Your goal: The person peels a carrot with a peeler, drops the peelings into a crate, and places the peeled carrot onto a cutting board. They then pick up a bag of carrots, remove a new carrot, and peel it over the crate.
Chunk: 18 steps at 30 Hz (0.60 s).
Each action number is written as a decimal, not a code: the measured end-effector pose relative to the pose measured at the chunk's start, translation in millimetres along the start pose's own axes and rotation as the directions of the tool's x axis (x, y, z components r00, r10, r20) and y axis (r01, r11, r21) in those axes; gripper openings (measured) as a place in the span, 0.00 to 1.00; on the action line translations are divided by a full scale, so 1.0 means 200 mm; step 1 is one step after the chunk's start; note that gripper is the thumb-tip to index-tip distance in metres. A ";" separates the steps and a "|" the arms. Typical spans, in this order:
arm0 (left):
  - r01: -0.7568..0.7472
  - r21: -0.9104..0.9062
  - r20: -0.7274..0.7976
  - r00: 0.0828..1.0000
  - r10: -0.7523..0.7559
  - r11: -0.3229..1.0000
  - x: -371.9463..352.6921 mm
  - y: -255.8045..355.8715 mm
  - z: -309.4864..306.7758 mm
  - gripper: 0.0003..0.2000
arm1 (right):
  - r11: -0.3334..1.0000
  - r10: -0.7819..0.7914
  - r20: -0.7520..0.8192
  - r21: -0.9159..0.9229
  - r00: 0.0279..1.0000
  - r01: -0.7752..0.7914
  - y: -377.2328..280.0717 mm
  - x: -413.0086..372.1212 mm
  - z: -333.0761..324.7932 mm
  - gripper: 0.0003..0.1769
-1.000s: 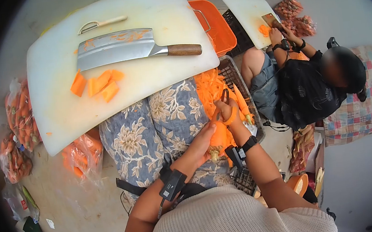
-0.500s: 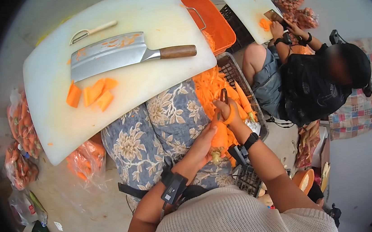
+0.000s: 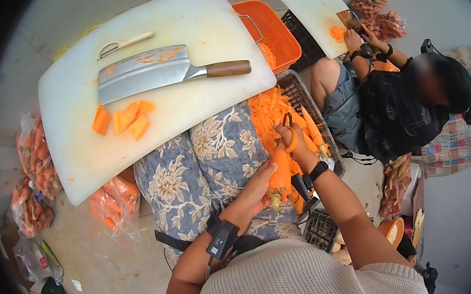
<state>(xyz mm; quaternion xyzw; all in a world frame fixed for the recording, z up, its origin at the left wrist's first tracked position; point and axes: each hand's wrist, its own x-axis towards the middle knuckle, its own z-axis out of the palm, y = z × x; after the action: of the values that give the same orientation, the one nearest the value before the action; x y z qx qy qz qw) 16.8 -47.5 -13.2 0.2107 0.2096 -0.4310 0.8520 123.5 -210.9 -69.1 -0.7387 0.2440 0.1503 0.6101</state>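
Observation:
My left hand (image 3: 258, 186) is closed around a thick carrot (image 3: 279, 178), its stem end pointing toward me. At the carrot's far end, my right hand (image 3: 294, 141) grips a peeler (image 3: 287, 118); its dark end sticks out past the fingers, and the rest is partly hidden. Beneath both hands, orange peelings (image 3: 266, 106) fill a dark crate (image 3: 293, 83), with whole carrots (image 3: 311, 126) lying along its right side. Patterned cloth (image 3: 175, 176) covers my legs, beside the crate.
A white cutting board (image 3: 76, 106) holds a cleaver (image 3: 147, 73), a pale peeler (image 3: 121, 44) and carrot chunks (image 3: 126, 117). Behind the crate stands an orange bin (image 3: 275, 34). Bagged carrots (image 3: 35, 153) lie at left. A co-worker (image 3: 403, 100) cuts at another board (image 3: 314, 18) on the right.
The whole view has shifted slightly down and right. My right hand and the peeler have shifted a little along the carrot; my left hand keeps its hold.

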 end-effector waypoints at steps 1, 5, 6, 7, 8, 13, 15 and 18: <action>0.001 -0.005 0.008 1.000 -0.001 1.000 0.00 0.00 0.00 0.25 | 1.000 0.013 0.032 0.014 0.999 -0.013 -0.01 0.00 0.00 0.19; 0.002 -0.001 0.005 1.000 -0.002 1.000 0.00 0.01 0.01 0.24 | 0.999 0.015 -0.005 0.036 1.000 -0.014 -0.03 -0.01 0.02 0.11; 0.009 -0.002 0.023 1.000 -0.009 1.000 -0.01 0.01 0.00 0.23 | 0.999 0.014 -0.007 0.038 1.000 -0.013 -0.05 -0.01 0.01 0.11; 0.015 -0.002 0.040 0.999 -0.014 1.000 -0.01 0.01 0.00 0.22 | 0.997 0.073 -0.001 0.032 0.997 -0.073 -0.07 0.00 0.00 0.11; 0.013 0.002 0.040 0.999 -0.013 1.000 -0.01 0.01 0.00 0.22 | 0.991 0.131 0.007 0.026 0.991 -0.131 -0.08 0.00 -0.01 0.14; 0.003 0.032 -0.016 1.000 -0.003 0.999 -0.02 0.00 0.01 0.21 | 0.978 0.206 0.053 0.014 0.977 -0.207 -0.01 0.07 -0.03 0.24; 0.008 0.036 -0.014 1.000 -0.007 0.999 -0.02 0.00 0.01 0.21 | 0.978 0.204 0.070 0.036 0.976 -0.207 0.00 0.08 -0.03 0.25; 0.013 0.055 -0.004 1.000 -0.013 0.998 -0.02 0.00 0.01 0.22 | 0.978 0.203 0.053 0.039 0.978 -0.205 0.03 0.10 -0.05 0.21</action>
<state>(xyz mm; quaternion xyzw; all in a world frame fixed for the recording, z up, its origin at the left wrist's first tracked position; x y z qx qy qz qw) 15.1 -45.8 -8.2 0.2337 0.2006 -0.4416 0.8427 135.6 -224.8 -82.3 -0.6922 0.3068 0.2246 0.6134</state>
